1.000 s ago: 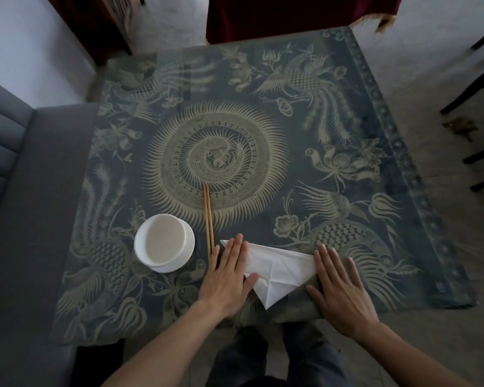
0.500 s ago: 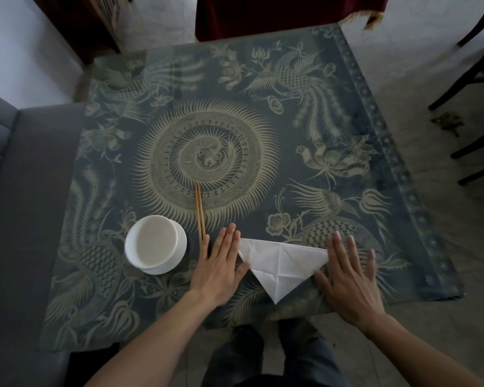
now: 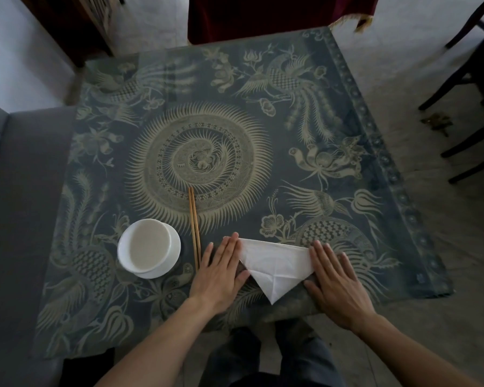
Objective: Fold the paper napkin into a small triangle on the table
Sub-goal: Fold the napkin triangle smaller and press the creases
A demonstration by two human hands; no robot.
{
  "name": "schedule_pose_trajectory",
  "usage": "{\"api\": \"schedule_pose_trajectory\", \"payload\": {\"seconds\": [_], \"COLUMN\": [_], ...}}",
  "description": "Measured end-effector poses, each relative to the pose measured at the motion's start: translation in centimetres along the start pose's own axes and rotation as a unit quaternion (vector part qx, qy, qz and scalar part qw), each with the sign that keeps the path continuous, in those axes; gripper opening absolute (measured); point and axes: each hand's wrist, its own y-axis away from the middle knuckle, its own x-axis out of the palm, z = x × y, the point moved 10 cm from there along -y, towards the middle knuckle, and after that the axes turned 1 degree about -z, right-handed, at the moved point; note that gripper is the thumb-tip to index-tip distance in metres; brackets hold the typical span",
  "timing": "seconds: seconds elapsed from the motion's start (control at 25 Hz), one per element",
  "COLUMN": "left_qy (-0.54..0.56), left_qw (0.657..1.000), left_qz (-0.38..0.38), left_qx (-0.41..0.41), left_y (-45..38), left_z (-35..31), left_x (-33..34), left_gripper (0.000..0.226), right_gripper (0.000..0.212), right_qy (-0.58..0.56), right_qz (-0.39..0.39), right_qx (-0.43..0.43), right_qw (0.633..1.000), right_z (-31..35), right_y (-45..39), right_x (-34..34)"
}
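A white paper napkin (image 3: 275, 265) lies folded as a triangle near the front edge of the table (image 3: 347, 169), its long edge facing away from me and its point toward me. My left hand (image 3: 221, 270) rests flat on the table with fingers together, its fingertips on the napkin's left corner. My right hand (image 3: 337, 280) lies flat with fingers spread, its fingertips at the napkin's right corner. Neither hand grips anything.
A white bowl (image 3: 148, 248) on a saucer stands left of my left hand. A pair of wooden chopsticks (image 3: 194, 224) lies between bowl and napkin. A grey sofa (image 3: 17, 219) is at the left; dark chair legs (image 3: 470, 88) stand at the right.
My hands have slid apart from over the napkin to its two outer corners, leaving the flattened triangle uncovered. The napkin's point has turned to face me.
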Motion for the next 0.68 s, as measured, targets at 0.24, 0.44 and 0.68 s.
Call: {"api": "schedule_pose_trajectory", "payload": {"seconds": [0.24,0.44,0.68], "left_qy": [0.008,0.072,0.080], "left_qw": [1.000,0.990,0.995], "left_qz": [0.003,-0.123,-0.060], "left_qx": [-0.008,0.011,-0.018], "left_y": [0.0,-0.9,-5.2], "left_z": [0.8,0.3,-0.5], "left_x": [-0.3,-4.5,-6.5], "left_gripper": [0.075,0.060,0.046], "right_gripper": [0.074,0.066,0.042], "right_qy": [-0.026,-0.053,-0.040], "right_qz": [0.007,-0.062,-0.040], "right_qx": [0.090,0.080,0.037], "right_qw": [0.996,0.993,0.998], "right_z": [-2.8,-1.1,1.6], "right_y": [1.4,-0.4,-4.9], "right_x": [0.2,-2.9,-5.3]}}
